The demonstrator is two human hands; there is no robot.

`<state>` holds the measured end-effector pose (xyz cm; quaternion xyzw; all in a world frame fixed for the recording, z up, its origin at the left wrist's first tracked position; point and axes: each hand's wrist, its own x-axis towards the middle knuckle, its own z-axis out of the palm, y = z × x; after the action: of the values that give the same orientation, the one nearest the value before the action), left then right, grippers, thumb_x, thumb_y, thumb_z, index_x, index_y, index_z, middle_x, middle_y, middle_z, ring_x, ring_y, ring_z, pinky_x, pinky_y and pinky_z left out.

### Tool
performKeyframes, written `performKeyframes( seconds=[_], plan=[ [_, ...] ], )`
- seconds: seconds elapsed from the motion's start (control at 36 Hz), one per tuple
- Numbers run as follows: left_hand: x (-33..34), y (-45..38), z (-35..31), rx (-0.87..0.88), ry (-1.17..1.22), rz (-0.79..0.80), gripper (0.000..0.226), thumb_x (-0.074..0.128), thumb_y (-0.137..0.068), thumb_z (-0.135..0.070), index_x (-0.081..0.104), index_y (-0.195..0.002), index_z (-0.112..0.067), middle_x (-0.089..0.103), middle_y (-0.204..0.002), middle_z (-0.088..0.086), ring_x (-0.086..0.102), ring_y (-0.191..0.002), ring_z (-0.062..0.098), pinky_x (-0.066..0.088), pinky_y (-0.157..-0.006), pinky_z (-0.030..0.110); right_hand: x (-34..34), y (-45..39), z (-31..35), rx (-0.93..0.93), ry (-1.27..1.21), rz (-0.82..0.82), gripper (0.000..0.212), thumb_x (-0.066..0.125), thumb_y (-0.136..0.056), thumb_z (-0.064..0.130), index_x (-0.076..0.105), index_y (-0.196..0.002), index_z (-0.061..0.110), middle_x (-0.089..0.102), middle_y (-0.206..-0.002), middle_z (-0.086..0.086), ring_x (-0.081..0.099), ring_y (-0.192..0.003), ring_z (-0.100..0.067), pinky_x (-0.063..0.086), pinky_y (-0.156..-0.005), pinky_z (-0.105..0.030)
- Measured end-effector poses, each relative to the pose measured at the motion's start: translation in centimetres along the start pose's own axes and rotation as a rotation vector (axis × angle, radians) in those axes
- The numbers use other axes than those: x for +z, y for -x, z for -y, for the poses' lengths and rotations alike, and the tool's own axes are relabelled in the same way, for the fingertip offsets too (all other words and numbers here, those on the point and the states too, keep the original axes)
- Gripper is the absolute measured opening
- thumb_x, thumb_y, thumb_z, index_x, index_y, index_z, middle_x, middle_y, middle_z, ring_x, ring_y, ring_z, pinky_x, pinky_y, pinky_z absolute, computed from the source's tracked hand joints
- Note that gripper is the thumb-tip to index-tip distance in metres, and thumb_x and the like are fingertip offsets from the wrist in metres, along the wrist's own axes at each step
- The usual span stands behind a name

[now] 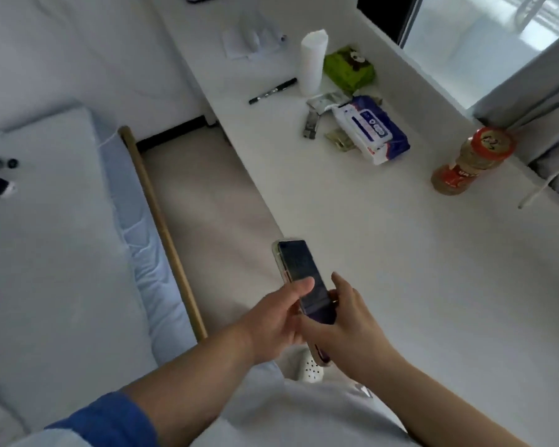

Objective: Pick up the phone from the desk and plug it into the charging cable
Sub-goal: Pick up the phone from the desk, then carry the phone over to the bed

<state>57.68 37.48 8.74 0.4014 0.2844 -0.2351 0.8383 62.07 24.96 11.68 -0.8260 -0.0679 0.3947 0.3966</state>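
A dark phone (299, 269) in a clear case is held in the air at the near edge of the white desk (417, 253), screen up and dark. My left hand (278, 317) grips its lower left side, thumb lying on the screen. My right hand (346, 321) wraps around its lower end from the right. A white cable (539, 191) lies at the desk's right edge below the curtain; its plug end cannot be made out. The phone's bottom port is hidden by my hands.
On the desk stand a jar with an orange lid (475, 159), a blue wipes pack (375, 130), a green packet (349, 67), a white paper roll (312, 62) and a black pen (271, 91). A bed (46, 253) with a wooden rail lies left. A white perforated object (312, 369) sits below my hands.
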Motion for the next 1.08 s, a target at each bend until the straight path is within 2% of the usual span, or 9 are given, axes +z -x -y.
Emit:
performKeyframes(
  seconds=[0.11,0.19,0.36,0.47,0.61,0.69,0.81,0.97,1.08],
  plan=[
    [-3.3,2.2,0.0,0.017,0.208,-0.033,0.059,0.065,-0.067,-0.051,0.063,-0.113,-0.015,0.068,-0.112,0.011,0.063,-0.106,0.023,0.053,-0.086,0.031,2.1,-0.6,2.2,-0.064,0.027,0.164,0.103,0.066,-0.061,0.053,0.011,-0.144,0.026,0.048,-0.112,0.013,0.054,-0.105,-0.007,0.044,-0.077,-0.014],
    [-6.2,3.3,-0.1,0.006,0.371,-0.116,0.073,0.067,-0.063,-0.058,0.056,-0.121,-0.015,0.067,-0.113,0.015,0.063,-0.107,0.029,0.052,-0.085,0.038,4.0,-1.5,4.0,-0.115,0.079,0.298,0.105,0.064,-0.059,0.059,0.009,-0.144,0.03,0.051,-0.102,0.031,0.056,-0.086,0.014,0.042,-0.06,-0.003],
    [-12.8,5.4,-0.9,0.055,0.49,-0.296,0.063,0.07,-0.05,-0.064,0.072,-0.096,-0.022,0.075,-0.096,0.01,0.069,-0.092,0.027,0.057,-0.075,0.041,9.1,-6.3,7.7,-0.152,0.231,0.483,0.083,0.058,-0.074,0.053,0.019,-0.143,0.028,0.059,-0.125,0.014,0.056,-0.09,0.002,0.04,-0.068,-0.009],
    [-18.0,6.7,-2.3,0.06,0.555,-0.406,0.075,0.07,-0.046,-0.065,0.062,-0.105,-0.018,0.076,-0.088,0.012,0.071,-0.084,0.031,0.057,-0.075,0.042,12.8,-10.7,10.5,-0.119,0.316,0.506,0.056,0.055,-0.08,0.05,0.041,-0.13,0.029,0.058,-0.112,0.016,0.061,-0.083,0.009,0.042,-0.058,-0.005],
    [-26.0,8.8,-5.9,0.056,0.589,-0.465,0.06,0.064,-0.057,-0.057,0.061,-0.095,-0.01,0.067,-0.077,0.012,0.063,-0.069,0.028,0.047,-0.077,0.038,16.3,-17.3,14.9,-0.105,0.497,0.417,0.042,0.058,-0.081,0.044,0.055,-0.118,0.025,0.06,-0.096,0.014,0.056,-0.08,0.002,0.039,-0.067,-0.015],
    [-30.5,10.2,-8.8,0.116,0.604,-0.557,0.035,0.059,-0.074,-0.039,0.061,-0.086,-0.006,0.065,-0.07,0.015,0.061,-0.061,0.026,0.051,-0.066,0.036,17.6,-21.5,17.4,-0.007,0.57,0.379,0.038,0.061,-0.082,0.038,0.058,-0.115,0.019,0.063,-0.096,0.001,0.059,-0.089,-0.017,0.038,-0.075,-0.024],
    [-36.1,11.9,-12.4,0.085,0.624,-0.664,0.026,0.057,-0.078,-0.032,0.052,-0.088,-0.009,0.055,-0.07,0.014,0.054,-0.06,0.026,0.053,-0.054,0.032,18.7,-26.9,20.2,0.085,0.707,0.365,0.037,0.058,-0.084,0.035,0.059,-0.115,0.014,0.067,-0.106,-0.01,0.058,-0.087,-0.02,0.038,-0.076,-0.026],
    [-42.7,11.7,-14.5,-0.06,0.617,-0.942,0.042,0.066,-0.071,-0.041,0.05,-0.097,-0.012,0.051,-0.074,0.013,0.051,-0.055,0.022,0.049,-0.042,0.026,20.4,-35.2,24.7,0.051,0.848,0.386,0.039,0.059,-0.084,0.032,0.059,-0.114,0.006,0.063,-0.119,-0.014,0.061,-0.104,-0.029,0.043,-0.09,-0.034],
    [-45.4,10.9,-14.5,-0.185,0.644,-1.055,0.049,0.067,-0.065,-0.051,0.05,-0.09,-0.012,0.05,-0.07,0.013,0.05,-0.058,0.024,0.044,-0.055,0.031,22.4,-41.2,29.2,0.031,0.909,0.47,0.041,0.057,-0.085,0.03,0.057,-0.117,0.004,0.063,-0.116,-0.018,0.056,-0.091,-0.024,0.045,-0.086,-0.037]
  ],
)
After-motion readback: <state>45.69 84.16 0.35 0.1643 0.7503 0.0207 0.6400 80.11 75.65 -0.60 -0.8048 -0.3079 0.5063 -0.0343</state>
